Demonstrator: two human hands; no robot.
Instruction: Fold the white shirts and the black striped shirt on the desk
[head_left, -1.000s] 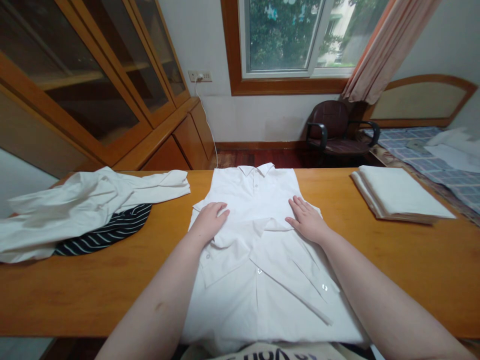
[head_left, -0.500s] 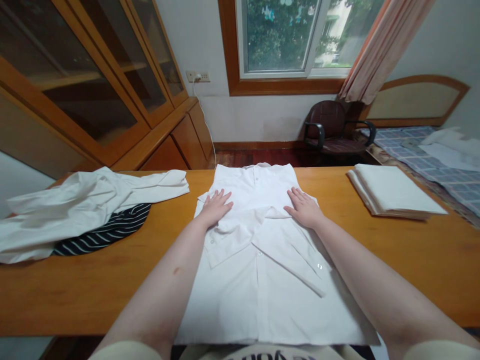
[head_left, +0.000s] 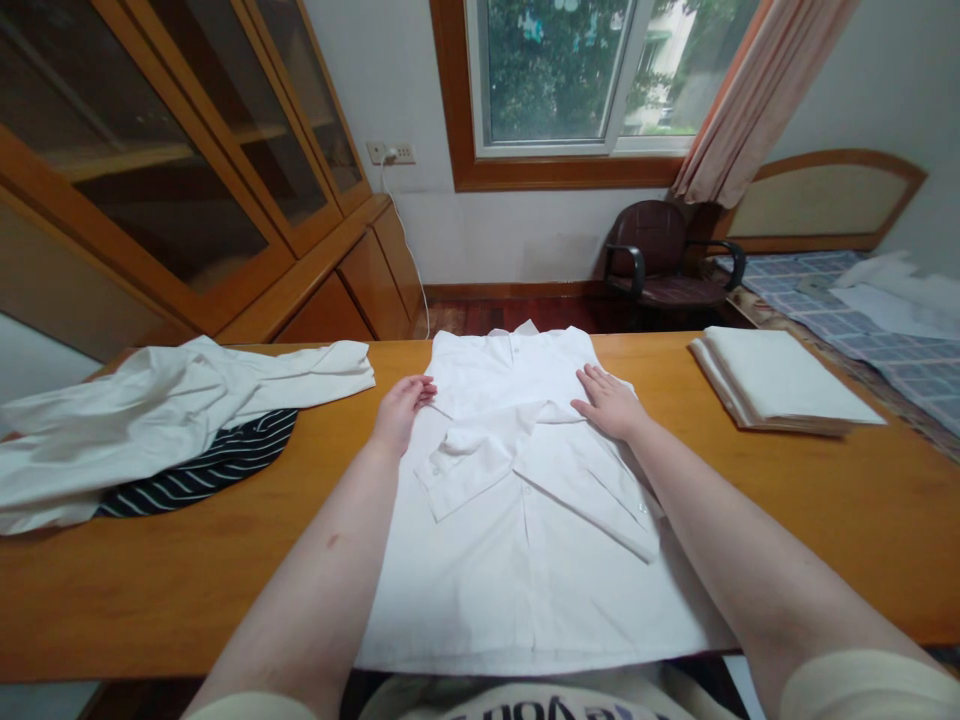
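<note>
A white button shirt [head_left: 517,520] lies flat on the wooden table [head_left: 187,560], collar toward the far edge, with both sleeves folded in across its middle. My left hand [head_left: 401,408] rests at the shirt's left edge near the shoulder, fingers curled around the fabric edge there. My right hand [head_left: 609,400] lies flat and open on the right shoulder area, fingers stretched forward.
A rumpled white garment [head_left: 150,420] lies over a dark striped one [head_left: 206,470] at the table's left. A stack of folded white cloth [head_left: 780,385] sits at the right. Beyond the table stand a wooden cabinet [head_left: 225,200], a dark armchair [head_left: 660,260] and a bed [head_left: 885,320].
My left hand slid left from the shirt's chest to its left edge and curled on the fabric. The shirt shifted slightly away from me. My right hand stays flat in nearly the same place.
</note>
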